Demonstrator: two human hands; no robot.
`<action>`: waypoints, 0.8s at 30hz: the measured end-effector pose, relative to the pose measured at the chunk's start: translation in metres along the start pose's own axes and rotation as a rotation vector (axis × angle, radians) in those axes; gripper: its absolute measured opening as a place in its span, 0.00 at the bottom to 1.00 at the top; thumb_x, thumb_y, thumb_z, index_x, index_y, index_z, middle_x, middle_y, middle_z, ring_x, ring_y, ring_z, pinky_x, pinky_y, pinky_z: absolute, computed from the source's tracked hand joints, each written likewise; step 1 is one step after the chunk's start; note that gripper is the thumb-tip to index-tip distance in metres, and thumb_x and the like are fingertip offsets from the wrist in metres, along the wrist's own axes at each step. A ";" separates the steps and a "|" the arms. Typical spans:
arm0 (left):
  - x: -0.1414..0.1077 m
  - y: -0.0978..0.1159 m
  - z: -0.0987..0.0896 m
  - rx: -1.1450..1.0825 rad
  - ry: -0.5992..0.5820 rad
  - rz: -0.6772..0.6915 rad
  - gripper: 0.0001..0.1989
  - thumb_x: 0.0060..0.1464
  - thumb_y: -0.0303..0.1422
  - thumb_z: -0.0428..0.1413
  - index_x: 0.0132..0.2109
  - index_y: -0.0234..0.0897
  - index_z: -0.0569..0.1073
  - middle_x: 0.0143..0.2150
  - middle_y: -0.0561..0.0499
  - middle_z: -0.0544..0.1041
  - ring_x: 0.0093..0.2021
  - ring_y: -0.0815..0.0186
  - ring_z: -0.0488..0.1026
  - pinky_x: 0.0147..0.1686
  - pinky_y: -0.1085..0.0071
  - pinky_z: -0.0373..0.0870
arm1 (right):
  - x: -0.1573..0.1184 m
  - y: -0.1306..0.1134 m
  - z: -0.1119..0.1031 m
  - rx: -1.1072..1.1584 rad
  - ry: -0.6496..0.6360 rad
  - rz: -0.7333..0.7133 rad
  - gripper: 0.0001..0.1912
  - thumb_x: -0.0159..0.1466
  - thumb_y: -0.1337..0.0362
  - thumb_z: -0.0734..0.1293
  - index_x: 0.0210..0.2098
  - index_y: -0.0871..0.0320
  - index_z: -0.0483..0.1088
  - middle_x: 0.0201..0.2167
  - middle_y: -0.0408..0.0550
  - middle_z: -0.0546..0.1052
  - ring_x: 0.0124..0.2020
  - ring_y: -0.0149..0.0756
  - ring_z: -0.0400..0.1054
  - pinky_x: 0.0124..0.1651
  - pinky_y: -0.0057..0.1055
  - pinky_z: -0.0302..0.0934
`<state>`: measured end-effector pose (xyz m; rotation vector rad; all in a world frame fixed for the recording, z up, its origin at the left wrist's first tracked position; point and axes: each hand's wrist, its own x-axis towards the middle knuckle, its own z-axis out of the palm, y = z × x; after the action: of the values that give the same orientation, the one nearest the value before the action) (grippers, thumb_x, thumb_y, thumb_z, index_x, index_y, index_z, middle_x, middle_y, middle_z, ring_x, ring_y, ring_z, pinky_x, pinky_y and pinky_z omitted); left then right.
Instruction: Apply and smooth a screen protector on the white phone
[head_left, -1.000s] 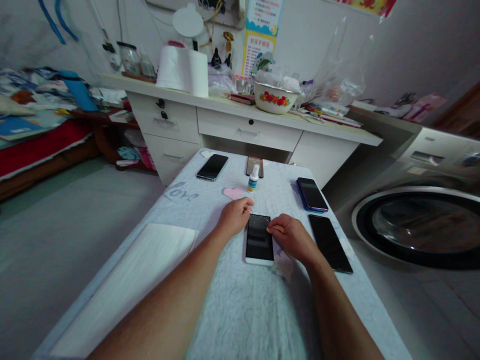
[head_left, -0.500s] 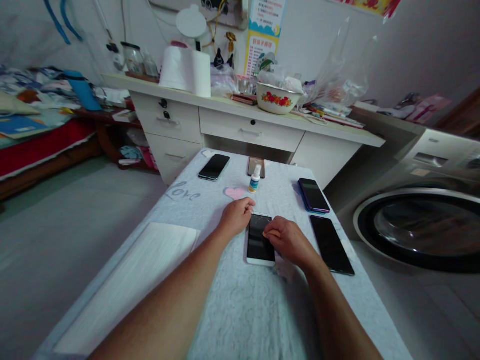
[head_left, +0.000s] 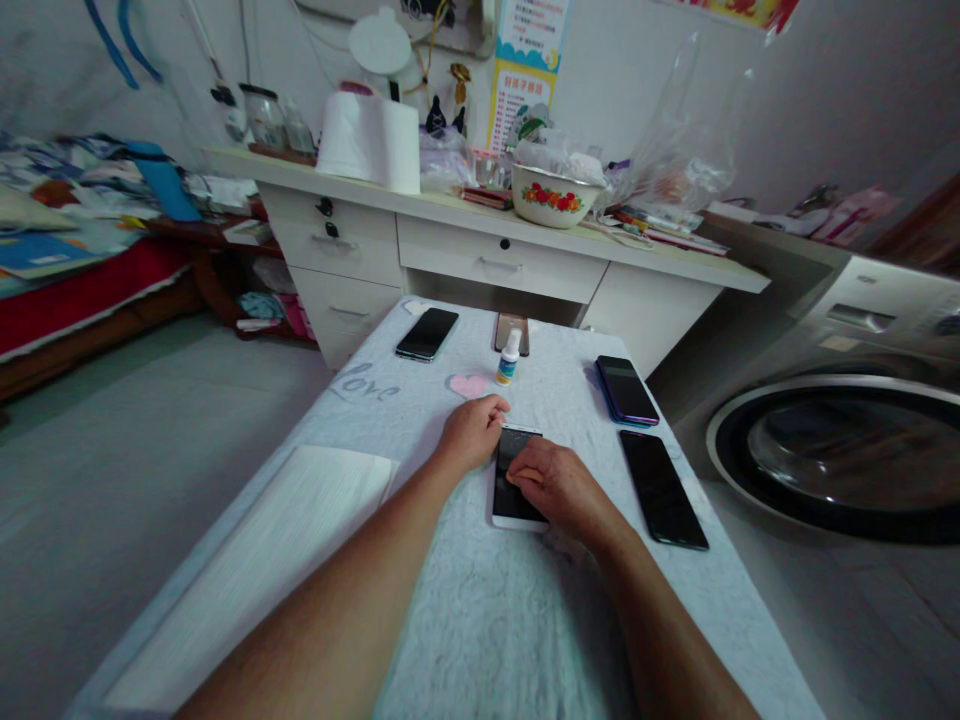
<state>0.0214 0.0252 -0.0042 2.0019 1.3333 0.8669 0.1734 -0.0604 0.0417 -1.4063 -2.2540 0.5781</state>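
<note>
A white-framed smartphone (head_left: pixel 517 522) lies face up on the cloth-covered table (head_left: pixel 480 620), its dark screen partly covered by my right hand. My left hand (head_left: pixel 472 432) is closed at the phone's upper left corner, fingers curled against its edge. Over the middle of the screen, my right hand (head_left: pixel 551 485) is bunched with its fingertips pressed together and down on the glass. Whatever those fingertips hold, if anything, is too small to make out. Just beyond the phone stands a small white spray bottle (head_left: pixel 508 358) with a blue and yellow label.
To the right lie a black phone (head_left: pixel 663 490) and a stack of phones (head_left: pixel 628 390). Another phone (head_left: pixel 427 333) is at the far left, and a brown-gold one (head_left: pixel 517 322) lies behind the bottle. White sheets (head_left: pixel 277 560) lie along the left edge. Behind stands a white desk (head_left: pixel 480 240).
My right hand has slid left across the phone's screen, fingertips still together. My left hand and the phone hold their place.
</note>
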 end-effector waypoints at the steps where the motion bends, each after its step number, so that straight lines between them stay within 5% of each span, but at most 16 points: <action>1: 0.000 0.000 0.000 0.001 0.001 0.000 0.11 0.52 0.25 0.50 0.41 0.37 0.74 0.32 0.53 0.77 0.32 0.69 0.72 0.32 0.75 0.64 | 0.000 0.001 0.000 -0.004 0.002 0.000 0.11 0.57 0.77 0.63 0.31 0.58 0.74 0.31 0.45 0.74 0.33 0.31 0.67 0.37 0.25 0.58; 14: -0.001 0.001 -0.001 -0.011 0.003 -0.002 0.11 0.52 0.25 0.51 0.42 0.37 0.74 0.32 0.53 0.77 0.32 0.69 0.72 0.33 0.75 0.64 | 0.001 0.020 -0.007 -0.232 0.089 0.233 0.09 0.61 0.71 0.63 0.34 0.58 0.76 0.33 0.47 0.73 0.34 0.32 0.67 0.38 0.27 0.55; 24: 0.000 0.001 0.000 0.006 -0.003 -0.006 0.11 0.53 0.26 0.50 0.42 0.38 0.74 0.33 0.53 0.78 0.33 0.69 0.73 0.33 0.75 0.65 | 0.004 0.013 0.004 -0.227 0.073 0.122 0.09 0.63 0.71 0.62 0.34 0.57 0.75 0.32 0.46 0.70 0.34 0.31 0.65 0.37 0.26 0.54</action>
<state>0.0221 0.0243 -0.0033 2.0017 1.3407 0.8574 0.1788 -0.0519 0.0323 -1.6556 -2.2425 0.3090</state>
